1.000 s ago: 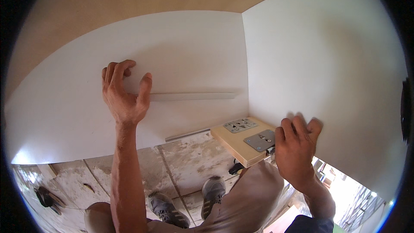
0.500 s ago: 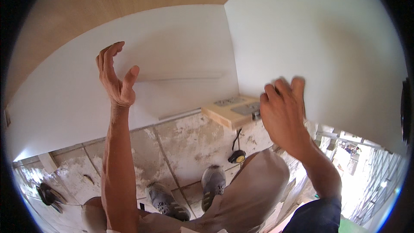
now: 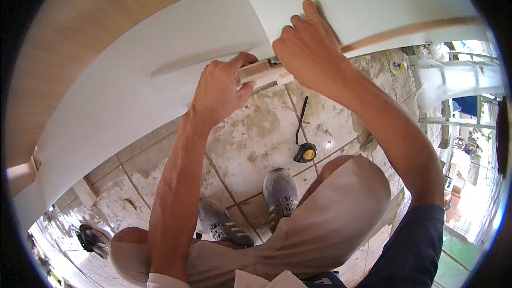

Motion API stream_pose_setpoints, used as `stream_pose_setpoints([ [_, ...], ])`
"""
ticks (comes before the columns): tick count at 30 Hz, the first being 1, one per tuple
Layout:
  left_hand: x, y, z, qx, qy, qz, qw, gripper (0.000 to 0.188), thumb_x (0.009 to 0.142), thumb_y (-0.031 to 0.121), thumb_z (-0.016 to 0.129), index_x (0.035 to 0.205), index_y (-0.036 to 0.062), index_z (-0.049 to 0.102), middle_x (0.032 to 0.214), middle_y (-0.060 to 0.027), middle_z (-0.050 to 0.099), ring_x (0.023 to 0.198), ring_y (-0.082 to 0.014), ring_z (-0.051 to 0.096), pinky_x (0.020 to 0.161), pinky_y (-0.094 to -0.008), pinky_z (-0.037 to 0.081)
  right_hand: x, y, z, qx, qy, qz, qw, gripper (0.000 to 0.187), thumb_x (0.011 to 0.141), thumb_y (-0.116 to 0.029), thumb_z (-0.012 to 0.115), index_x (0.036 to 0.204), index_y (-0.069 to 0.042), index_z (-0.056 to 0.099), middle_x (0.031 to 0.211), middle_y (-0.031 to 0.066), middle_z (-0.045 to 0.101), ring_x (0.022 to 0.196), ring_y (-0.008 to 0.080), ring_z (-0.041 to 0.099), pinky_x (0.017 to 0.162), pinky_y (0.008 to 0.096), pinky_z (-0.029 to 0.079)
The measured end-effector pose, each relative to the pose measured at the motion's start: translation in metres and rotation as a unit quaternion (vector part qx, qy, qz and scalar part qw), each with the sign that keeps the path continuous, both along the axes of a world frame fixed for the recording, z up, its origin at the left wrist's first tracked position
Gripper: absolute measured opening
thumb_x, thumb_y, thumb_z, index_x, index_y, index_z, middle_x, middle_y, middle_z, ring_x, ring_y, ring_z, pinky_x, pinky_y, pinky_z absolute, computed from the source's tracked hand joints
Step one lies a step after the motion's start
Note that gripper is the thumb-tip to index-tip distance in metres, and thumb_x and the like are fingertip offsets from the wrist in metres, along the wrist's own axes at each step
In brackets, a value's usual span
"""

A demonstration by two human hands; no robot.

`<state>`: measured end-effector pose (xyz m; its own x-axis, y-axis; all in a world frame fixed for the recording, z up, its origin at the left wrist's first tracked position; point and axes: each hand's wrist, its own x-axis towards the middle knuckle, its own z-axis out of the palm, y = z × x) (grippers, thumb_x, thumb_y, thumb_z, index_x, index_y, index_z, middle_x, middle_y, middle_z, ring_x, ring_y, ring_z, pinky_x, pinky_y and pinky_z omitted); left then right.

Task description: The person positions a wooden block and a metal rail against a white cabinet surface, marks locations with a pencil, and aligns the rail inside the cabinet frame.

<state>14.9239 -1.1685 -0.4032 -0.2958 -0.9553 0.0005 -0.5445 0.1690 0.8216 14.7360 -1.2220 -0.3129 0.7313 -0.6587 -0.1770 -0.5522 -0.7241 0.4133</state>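
Note:
My left hand [image 3: 218, 88] is closed around the left end of a small pale wooden block [image 3: 261, 72], thumb below and fingers above. The block sits low by the corner where two white panels meet, with a dark piece at its right part. My right hand [image 3: 309, 48] lies against the right white panel [image 3: 373, 0], just above its brown lower edge. Several of its fingers are bent and one stretches up the panel. Its thumb and whatever lies under the palm are hidden. The left white panel [image 3: 176, 37] carries a long narrow slot.
A wood-coloured panel [image 3: 122, 16] curves across the upper left. On the dirty tiled floor [image 3: 240, 144] lies a black and yellow tape measure [image 3: 305, 152] with a strap, near my shoes [image 3: 280, 192]. Dark footwear [image 3: 93, 240] lies at the lower left. Wrapped items [image 3: 453, 82] and a frame stand at right.
My left hand, open in the air before, has come down right and taken hold of the wooden block. My right hand stays on the right panel. The view has shifted, showing more floor.

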Motion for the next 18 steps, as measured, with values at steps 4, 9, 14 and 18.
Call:
stream_pose_setpoints([
  [4, -0.009, 0.005, 0.002, -0.003, 0.014, 0.04, 0.999, 0.034, 0.079, 0.004, 0.079, 0.112, 0.0002, 0.068, 0.102, -0.0186, 0.075, 0.094, -0.0307, 0.074, 0.085, -0.0377, 0.057, -0.003, 0.002, 0.002, -0.001, 0.005, 0.004, 1.0, 0.013, 0.078, -0.008, 0.071, 0.068, -0.015, 0.075, 0.067, 0.0061, 0.07, 0.072, 0.0223, 0.069, 0.104, 0.0439, 0.031],
  [9, -0.013, 0.01, 0.0, 0.006, 0.013, 0.075, 0.997, 0.032, 0.081, 0.005, 0.081, 0.109, -0.001, 0.068, 0.095, -0.0142, 0.075, 0.086, -0.021, 0.071, 0.082, -0.0352, 0.056, -0.007, 0.001, 0.0, 0.002, 0.004, 0.027, 1.0, 0.014, 0.08, -0.008, 0.069, 0.07, -0.016, 0.076, 0.066, 0.0036, 0.068, 0.071, 0.0213, 0.069, 0.104, 0.0438, 0.031],
  [14, -0.014, 0.011, -0.005, -0.012, 0.035, 0.076, 0.996, 0.031, 0.081, 0.006, 0.082, 0.107, -0.0009, 0.067, 0.093, -0.0108, 0.074, 0.083, -0.0177, 0.068, 0.079, -0.0346, 0.055, -0.007, 0.006, 0.002, -0.027, 0.014, 0.031, 0.999, 0.011, 0.075, -0.007, 0.074, 0.067, -0.015, 0.075, 0.065, 0.0027, 0.068, 0.076, 0.0202, 0.069, 0.11, 0.0432, 0.032],
  [18, -0.016, 0.012, -0.001, 0.008, 0.045, 0.081, 0.996, 0.029, 0.081, 0.005, 0.082, 0.106, -0.0004, 0.067, 0.091, -0.0087, 0.073, 0.081, -0.0148, 0.066, 0.076, -0.0334, 0.055, -0.016, 0.004, 0.008, -0.066, -0.003, 0.06, 0.996, 0.011, 0.071, -0.006, 0.077, 0.065, -0.015, 0.074, 0.063, 0.0011, 0.067, 0.074, 0.0194, 0.067, 0.111, 0.042, 0.032],
])
